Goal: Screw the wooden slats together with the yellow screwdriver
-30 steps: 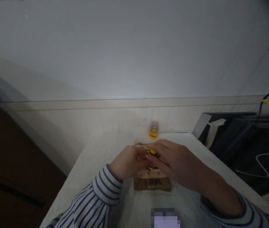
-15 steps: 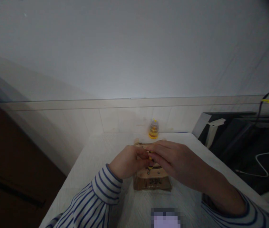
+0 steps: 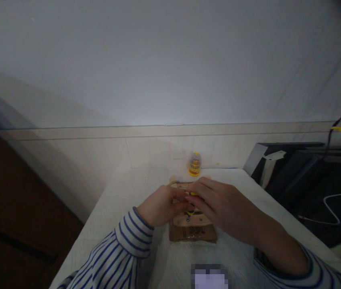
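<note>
Over a pale wooden piece (image 3: pixel 182 221) with metal screws in it, my two hands meet. My right hand (image 3: pixel 218 200) is closed, its fingertips pinching the yellow end of what looks like a small screwdriver (image 3: pixel 193 193). My left hand (image 3: pixel 166 204) is closed too, thumb and fingers pressed together around the lower part of the same tool, just above the wood. More yellow shows below the left fingertips. The fingers hide most of the tool and the middle of the wood. A brown packet (image 3: pixel 192 233) lies beneath the wooden piece.
A clear, beehive-shaped case with a yellow base (image 3: pixel 194 166) stands at the back of the white-covered table (image 3: pixel 128 192), near the wall. A phone-like object (image 3: pixel 211 279), blurred out, lies at the front edge. Dark panels and a white cable (image 3: pixel 339 208) are to the right.
My right fingers have shifted and curled slightly at the tool's top, where its yellow end now shows. My left hand has barely moved.
</note>
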A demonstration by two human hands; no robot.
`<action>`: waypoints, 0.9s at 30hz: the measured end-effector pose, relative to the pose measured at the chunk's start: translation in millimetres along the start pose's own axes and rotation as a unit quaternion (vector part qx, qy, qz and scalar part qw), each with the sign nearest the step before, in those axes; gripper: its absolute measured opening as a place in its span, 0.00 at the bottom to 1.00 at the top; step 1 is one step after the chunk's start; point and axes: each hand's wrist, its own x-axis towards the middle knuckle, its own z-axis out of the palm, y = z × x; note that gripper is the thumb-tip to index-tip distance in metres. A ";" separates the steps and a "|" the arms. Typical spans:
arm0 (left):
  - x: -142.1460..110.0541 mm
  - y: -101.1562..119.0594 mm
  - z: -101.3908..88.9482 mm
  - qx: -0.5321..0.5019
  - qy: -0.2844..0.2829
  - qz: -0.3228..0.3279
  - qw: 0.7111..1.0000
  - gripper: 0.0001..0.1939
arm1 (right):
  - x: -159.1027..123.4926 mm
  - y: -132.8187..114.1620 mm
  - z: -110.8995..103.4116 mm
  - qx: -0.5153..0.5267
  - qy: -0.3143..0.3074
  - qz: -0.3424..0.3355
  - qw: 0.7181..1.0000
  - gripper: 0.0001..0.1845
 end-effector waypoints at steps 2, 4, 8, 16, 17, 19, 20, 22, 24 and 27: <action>-0.4 0.4 -0.3 -0.002 0.002 0.005 1.000 0.10 | 0.6 -0.7 0.4 -0.011 0.001 0.005 1.000 0.11; -0.7 0.5 -0.3 -0.005 0.002 0.013 1.000 0.10 | 1.1 -1.5 1.2 -0.021 0.006 0.004 1.000 0.11; -0.7 -0.6 0.3 -0.024 -0.009 0.028 0.999 0.11 | 0.4 -2.1 4.3 -0.047 0.027 -0.003 0.998 0.12; -1.4 -0.9 -0.4 -0.028 -0.015 0.037 0.999 0.11 | -0.3 -2.2 6.2 -0.069 0.051 -0.017 0.996 0.14; -1.5 -1.0 -0.5 -0.028 -0.015 0.037 0.999 0.11 | -0.3 -2.2 6.2 -0.069 0.052 -0.018 0.996 0.14; -1.7 -1.1 -0.4 -0.026 -0.015 0.032 0.999 0.11 | -0.3 -1.9 6.3 -0.069 0.055 -0.020 0.996 0.14; -1.7 -1.1 -0.5 -0.024 -0.014 0.029 0.999 0.11 | -0.3 -1.6 6.5 -0.070 0.057 -0.020 0.996 0.15; -1.5 -0.4 -0.5 -0.020 -0.007 0.021 1.000 0.11 | -0.3 -0.8 6.8 -0.071 0.057 -0.021 0.996 0.14; -1.1 0.8 -0.6 -0.016 0.004 0.013 1.000 0.11 | -0.3 0.0 7.1 -0.074 0.059 -0.020 0.995 0.14; -0.4 2.8 -0.1 -0.012 0.022 0.001 1.000 0.10 | -0.1 1.0 7.8 -0.079 0.064 -0.021 0.995 0.14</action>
